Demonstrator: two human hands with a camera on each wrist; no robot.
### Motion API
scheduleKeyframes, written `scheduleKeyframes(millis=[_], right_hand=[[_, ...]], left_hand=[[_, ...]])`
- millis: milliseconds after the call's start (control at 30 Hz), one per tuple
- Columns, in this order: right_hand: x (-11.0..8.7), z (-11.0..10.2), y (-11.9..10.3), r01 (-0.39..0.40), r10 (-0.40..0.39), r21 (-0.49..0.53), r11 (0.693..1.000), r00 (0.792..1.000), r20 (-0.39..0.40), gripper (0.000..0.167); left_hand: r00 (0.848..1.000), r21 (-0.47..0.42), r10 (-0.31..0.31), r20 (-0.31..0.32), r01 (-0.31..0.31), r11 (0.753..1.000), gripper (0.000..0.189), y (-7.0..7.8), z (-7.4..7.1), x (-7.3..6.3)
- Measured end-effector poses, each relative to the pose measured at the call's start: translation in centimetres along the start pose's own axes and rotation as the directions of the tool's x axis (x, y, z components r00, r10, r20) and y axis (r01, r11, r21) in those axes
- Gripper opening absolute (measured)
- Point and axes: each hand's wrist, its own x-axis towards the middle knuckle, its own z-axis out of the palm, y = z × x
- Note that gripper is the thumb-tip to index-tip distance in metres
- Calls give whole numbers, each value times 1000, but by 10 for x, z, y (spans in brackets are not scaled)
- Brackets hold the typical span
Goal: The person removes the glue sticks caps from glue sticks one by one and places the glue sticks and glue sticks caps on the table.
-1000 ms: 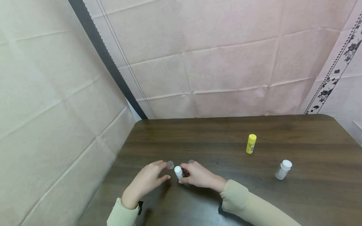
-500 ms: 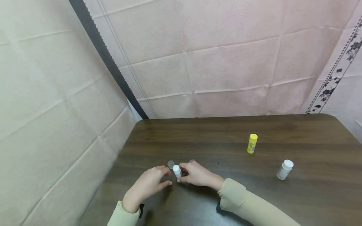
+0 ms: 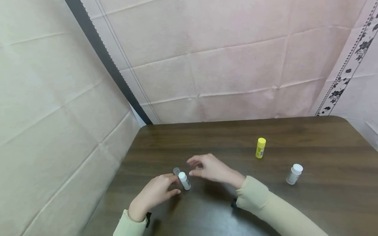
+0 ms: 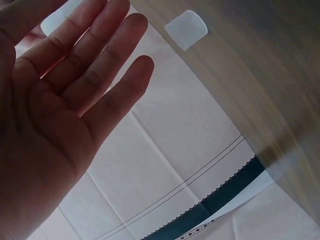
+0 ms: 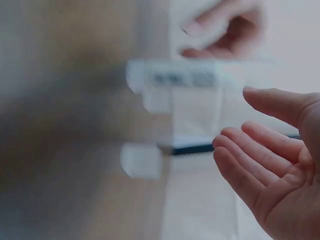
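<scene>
A small white-capped bottle (image 3: 184,181) stands on the dark wooden table between the hands; its printed label (image 5: 185,78) shows blurred in the right wrist view. My left hand (image 3: 157,193) is just left of the bottle, fingers extended and holding nothing; whether a fingertip touches it I cannot tell. Right of the bottle and apart from it, my right hand (image 3: 211,167) hovers with its thumb and fingers spread. Behind the bottle sits a small translucent cup (image 3: 176,171), also seen in the left wrist view as a frosty cup (image 4: 186,30). A second clear piece is mostly hidden by my right hand.
A yellow glue stick (image 3: 260,147) stands upright toward the back right of the table (image 3: 230,131). Nearer and farther right is another white-capped bottle (image 3: 294,174). Pale cloth (image 3: 236,65) hangs behind the table and along its left side.
My right hand has let go of the bottle and moved up and to the right, its fingers parting. The bottle is left standing, while my left hand has shifted slightly toward it.
</scene>
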Motion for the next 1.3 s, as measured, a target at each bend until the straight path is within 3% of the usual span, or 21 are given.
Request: scheduleKeyframes(millis=[133, 267, 533, 667, 933, 1100, 1300], right_hand=[[-5, -37, 1, -34, 26, -57, 998, 991, -129, 36], [-17, -74, 10, -98, 71, -96, 991, 965, -251, 37], [-56, -124, 28, -255, 183, -98, 962, 869, -460, 38], [-71, -134, 33, -302, 211, -93, 949, 824, -525, 44], [-89, -140, 46, -352, 246, -71, 933, 772, -586, 50], [-95, -140, 54, -376, 257, -76, 924, 753, -606, 53], [-101, -139, 58, -415, 287, -89, 905, 752, -593, 56]], left_hand=[[1000, 13, 15, -8, -15, 1000, 16, 3, 0, 1], [1000, 23, 19, -8, -18, 1000, 17, 4, 1, 0], [999, 10, 32, 25, -32, 999, 15, 4, 3, 1], [999, 7, 22, 31, -23, 1000, 15, 4, 3, 0], [1000, 11, 26, 14, -26, 1000, 15, 4, 5, -3], [1000, 16, 9, 11, -9, 1000, 13, 3, 4, -5], [1000, 29, 2, 3, -2, 1000, 14, 0, 5, -7]])
